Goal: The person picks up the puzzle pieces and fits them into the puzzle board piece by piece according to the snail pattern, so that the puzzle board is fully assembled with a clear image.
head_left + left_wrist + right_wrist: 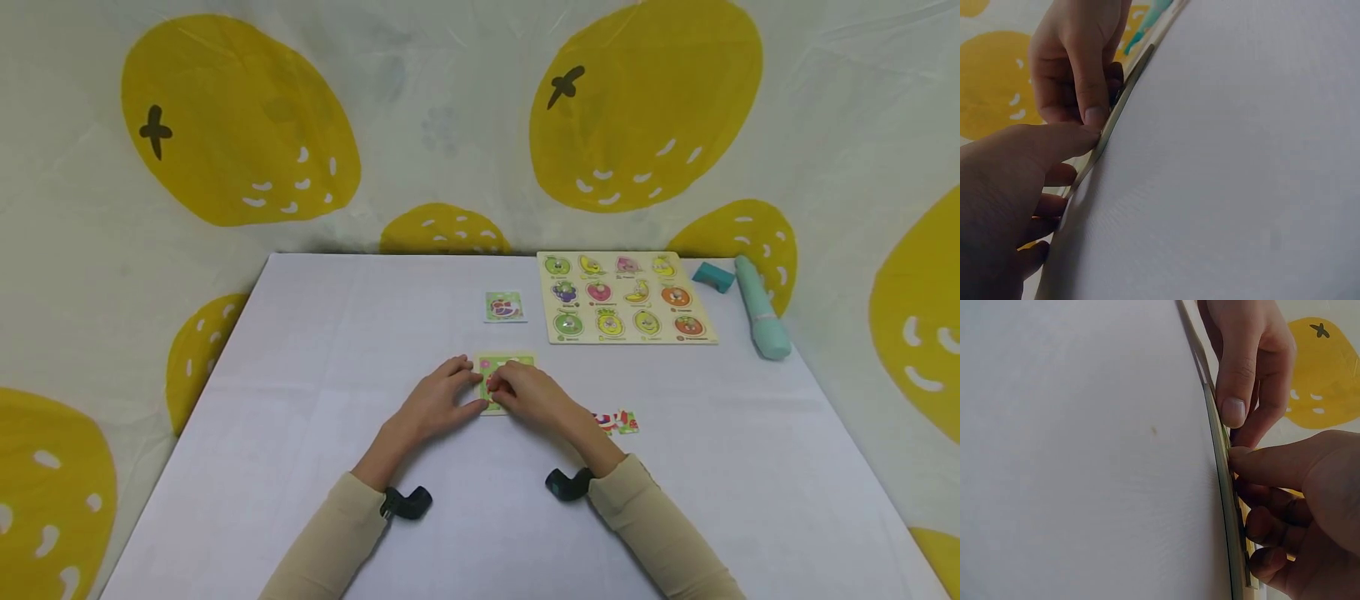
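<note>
A small green puzzle board (486, 363) lies flat on the white table between both hands. My left hand (438, 402) rests at its left side, fingers extended, thumb and fingertips touching the edge. Over the middle of the board, my right hand (534, 398) has thumb and forefinger brought together on a small puzzle piece (491, 383), mostly covered by the fingers. Beside the right wrist lie loose red, white and green puzzle pieces (627, 422), partly hidden by the forearm. Both wrist views show the board edge-on, with the hands facing each other across it.
Behind the board lies another small square puzzle (505, 307) with a purple and red picture. A large wooden fruit board (626, 298) sits at the back right. Right of it are a teal block (714, 277) and a mint-green cylindrical object (762, 310) near the table edge.
</note>
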`<act>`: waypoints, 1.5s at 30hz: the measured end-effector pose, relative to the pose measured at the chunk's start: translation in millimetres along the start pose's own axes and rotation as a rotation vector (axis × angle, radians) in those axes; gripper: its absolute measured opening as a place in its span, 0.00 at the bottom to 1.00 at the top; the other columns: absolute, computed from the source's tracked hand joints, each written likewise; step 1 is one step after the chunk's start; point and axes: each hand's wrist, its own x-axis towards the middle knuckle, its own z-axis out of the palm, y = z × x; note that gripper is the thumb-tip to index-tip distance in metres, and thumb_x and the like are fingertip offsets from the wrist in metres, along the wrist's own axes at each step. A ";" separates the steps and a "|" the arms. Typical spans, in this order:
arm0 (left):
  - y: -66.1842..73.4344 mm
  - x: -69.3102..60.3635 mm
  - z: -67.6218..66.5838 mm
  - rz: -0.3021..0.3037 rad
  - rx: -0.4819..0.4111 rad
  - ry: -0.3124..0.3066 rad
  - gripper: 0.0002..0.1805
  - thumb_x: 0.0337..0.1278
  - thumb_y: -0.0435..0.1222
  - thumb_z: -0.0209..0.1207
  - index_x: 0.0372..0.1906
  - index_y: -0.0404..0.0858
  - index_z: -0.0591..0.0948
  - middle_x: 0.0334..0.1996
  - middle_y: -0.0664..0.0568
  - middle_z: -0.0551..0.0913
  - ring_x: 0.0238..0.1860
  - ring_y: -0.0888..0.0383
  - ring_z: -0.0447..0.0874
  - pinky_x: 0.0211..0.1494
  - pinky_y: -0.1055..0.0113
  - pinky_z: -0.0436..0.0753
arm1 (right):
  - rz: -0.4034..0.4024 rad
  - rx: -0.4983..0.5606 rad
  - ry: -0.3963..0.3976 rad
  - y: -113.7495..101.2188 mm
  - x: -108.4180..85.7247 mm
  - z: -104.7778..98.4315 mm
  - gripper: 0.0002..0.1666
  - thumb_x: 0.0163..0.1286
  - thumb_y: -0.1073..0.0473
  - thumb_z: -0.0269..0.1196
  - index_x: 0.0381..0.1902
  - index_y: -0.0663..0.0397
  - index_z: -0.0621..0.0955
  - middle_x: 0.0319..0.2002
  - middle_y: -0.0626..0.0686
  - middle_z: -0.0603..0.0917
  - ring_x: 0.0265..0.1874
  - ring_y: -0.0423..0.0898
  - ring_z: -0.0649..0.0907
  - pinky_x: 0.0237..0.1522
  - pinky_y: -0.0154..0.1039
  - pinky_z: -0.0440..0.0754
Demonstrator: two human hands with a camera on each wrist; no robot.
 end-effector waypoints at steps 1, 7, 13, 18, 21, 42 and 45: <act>0.6 -0.1 0.3 -0.002 -0.001 0.003 0.25 0.59 0.51 0.67 0.58 0.43 0.83 0.63 0.45 0.78 0.72 0.47 0.70 0.71 0.52 0.75 | -0.004 -0.001 -0.002 0.0 -0.3 -0.3 0.04 0.69 0.60 0.66 0.41 0.51 0.84 0.35 0.46 0.81 0.33 0.39 0.76 0.38 0.35 0.77; 1.6 -0.6 1.1 -0.013 0.008 0.001 0.25 0.59 0.51 0.67 0.58 0.43 0.83 0.63 0.46 0.78 0.72 0.47 0.70 0.71 0.52 0.75 | -0.025 0.027 0.015 0.3 -3.4 -6.2 0.06 0.69 0.61 0.65 0.42 0.52 0.84 0.37 0.47 0.83 0.34 0.39 0.78 0.40 0.36 0.79; 2.2 -0.8 0.3 -0.024 0.004 -0.011 0.26 0.59 0.52 0.67 0.58 0.43 0.83 0.64 0.46 0.77 0.72 0.47 0.70 0.72 0.52 0.74 | -0.013 0.024 0.023 0.6 -7.0 -14.8 0.09 0.67 0.62 0.66 0.44 0.53 0.85 0.38 0.47 0.83 0.35 0.39 0.79 0.42 0.36 0.81; 2.3 -0.8 0.7 -0.024 0.005 -0.012 0.26 0.59 0.52 0.67 0.57 0.43 0.83 0.64 0.46 0.77 0.72 0.47 0.70 0.72 0.52 0.74 | -0.014 0.019 0.022 1.3 -12.7 -24.1 0.12 0.65 0.61 0.67 0.47 0.56 0.85 0.38 0.49 0.82 0.35 0.41 0.78 0.39 0.36 0.79; 2.2 -0.6 1.3 -0.021 0.007 -0.016 0.26 0.59 0.53 0.67 0.58 0.43 0.83 0.64 0.46 0.77 0.73 0.47 0.70 0.72 0.52 0.74 | -0.013 0.024 0.017 2.7 -17.7 -29.7 0.15 0.65 0.59 0.68 0.48 0.57 0.84 0.39 0.50 0.82 0.35 0.42 0.78 0.39 0.36 0.78; 3.8 -0.8 1.1 -0.041 0.005 -0.018 0.27 0.59 0.52 0.67 0.59 0.43 0.83 0.66 0.45 0.76 0.73 0.48 0.69 0.73 0.51 0.73 | 0.034 0.079 -0.014 33.5 -62.3 -61.0 0.25 0.62 0.52 0.71 0.55 0.53 0.81 0.50 0.52 0.83 0.46 0.47 0.78 0.50 0.49 0.81; 3.2 -1.0 1.9 -0.036 0.008 -0.010 0.26 0.59 0.52 0.67 0.59 0.43 0.83 0.65 0.45 0.77 0.73 0.47 0.69 0.72 0.51 0.74 | 0.056 0.074 -0.013 38.9 -68.7 -64.3 0.25 0.62 0.52 0.72 0.56 0.53 0.81 0.50 0.52 0.82 0.47 0.47 0.78 0.51 0.50 0.81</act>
